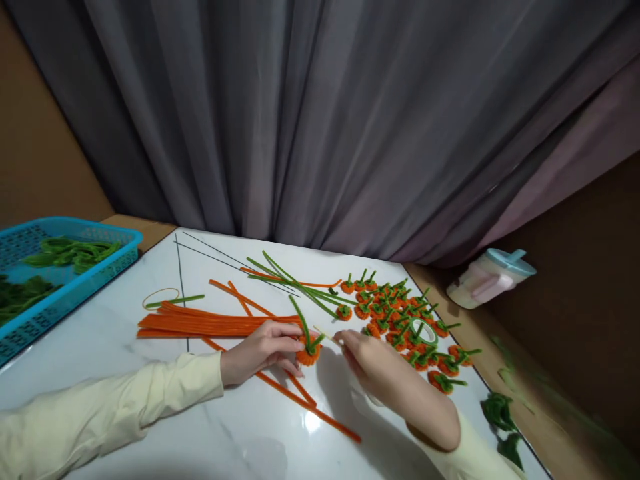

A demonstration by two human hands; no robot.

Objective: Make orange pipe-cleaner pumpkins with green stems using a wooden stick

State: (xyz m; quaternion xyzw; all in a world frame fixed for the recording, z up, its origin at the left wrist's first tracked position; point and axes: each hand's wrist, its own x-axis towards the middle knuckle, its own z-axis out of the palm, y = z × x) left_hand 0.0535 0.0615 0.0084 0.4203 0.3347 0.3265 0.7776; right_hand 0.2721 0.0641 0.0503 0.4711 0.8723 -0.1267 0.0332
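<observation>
My left hand [270,347] grips a small orange pipe-cleaner pumpkin [308,355] by its left side. Two green pipe-cleaner ends stick up from its top, one long and one short. Just to the right, my right hand [363,353] is closed in a pinch on a thin, pale yellowish strand [326,335] that reaches toward the pumpkin. Whether the strand touches the pumpkin I cannot tell. Under and behind my left hand lies a thick bundle of orange pipe cleaners [200,325], with loose orange pipe cleaners [325,415] around it.
Many finished-looking pumpkins [385,307] cluster at the right, with a tape roll [423,331] among them. Loose green pipe cleaners [295,283] lie at the back. A blue basket [135,240] with green pieces stands left; a lidded cup [493,277] is at the right, before a grey curtain [300,120].
</observation>
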